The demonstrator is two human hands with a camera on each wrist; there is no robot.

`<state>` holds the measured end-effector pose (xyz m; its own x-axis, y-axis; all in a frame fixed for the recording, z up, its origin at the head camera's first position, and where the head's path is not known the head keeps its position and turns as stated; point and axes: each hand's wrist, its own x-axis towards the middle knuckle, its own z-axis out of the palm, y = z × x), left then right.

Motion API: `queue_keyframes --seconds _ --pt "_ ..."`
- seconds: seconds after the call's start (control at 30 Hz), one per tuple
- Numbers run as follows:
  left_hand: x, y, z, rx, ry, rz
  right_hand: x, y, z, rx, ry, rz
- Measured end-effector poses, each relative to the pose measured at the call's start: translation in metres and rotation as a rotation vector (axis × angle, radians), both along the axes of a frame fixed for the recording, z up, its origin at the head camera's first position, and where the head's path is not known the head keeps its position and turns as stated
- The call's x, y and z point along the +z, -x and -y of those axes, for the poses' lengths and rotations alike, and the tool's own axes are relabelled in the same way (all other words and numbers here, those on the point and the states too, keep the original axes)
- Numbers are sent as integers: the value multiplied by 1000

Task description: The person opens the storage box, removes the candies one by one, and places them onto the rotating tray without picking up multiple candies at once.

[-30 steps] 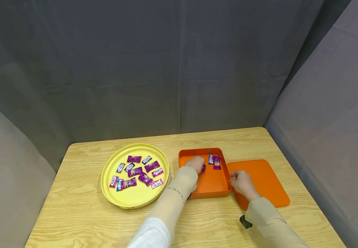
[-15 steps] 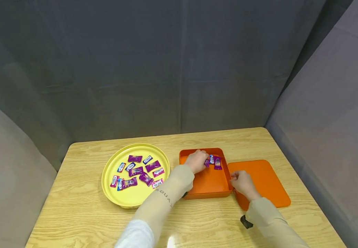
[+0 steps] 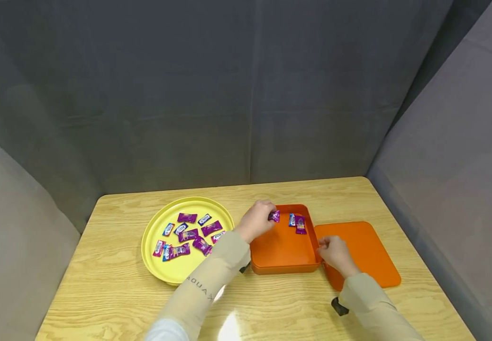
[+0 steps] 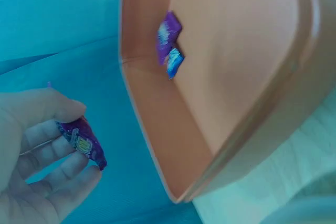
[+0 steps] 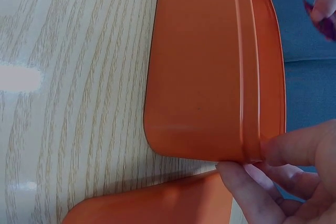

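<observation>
My left hand [image 3: 255, 220] pinches a purple wrapped candy [image 4: 83, 141] between thumb and fingers, raised over the left side of the orange box [image 3: 286, 268]. Inside that box, near its far right corner, lie a purple candy [image 3: 300, 225] and a small blue one [image 3: 292, 219] side by side. My right hand [image 3: 336, 255] pinches the box's right rim near the front corner; in the right wrist view its thumb and fingers [image 5: 249, 190] straddle the rim. An orange lid [image 3: 367, 253] lies flat right of the box, partly beneath the right hand.
A round yellow tray [image 3: 154, 267] stands left of the box, with several purple, blue and pink candies spread on it. My left forearm crosses in front of its right edge. Dark cloth walls [image 3: 177, 118] enclose the wooden table [image 3: 101, 284].
My left hand, with the purple candy, first shifts right toward the candies in the box, then rises and moves back left. The right hand stays on the rim.
</observation>
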<state>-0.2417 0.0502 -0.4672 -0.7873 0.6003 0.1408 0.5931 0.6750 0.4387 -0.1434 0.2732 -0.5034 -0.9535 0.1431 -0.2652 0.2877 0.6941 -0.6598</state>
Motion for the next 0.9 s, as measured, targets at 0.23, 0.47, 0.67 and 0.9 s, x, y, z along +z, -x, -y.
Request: queue_keyframes --seconds 0.23,0.47,0.67,0.9 --pt "9 -12 43 33 -65 -59 0 -1 0 9 7 -4" --pt "-1 -20 97 149 -71 -42 1 -2 0 14 8 1" --pt "-14 -26 133 223 -21 75 1 -2 0 17 -1 -8" --pt "-36 -31 166 295 66 260 1 -2 1 15 12 -2"
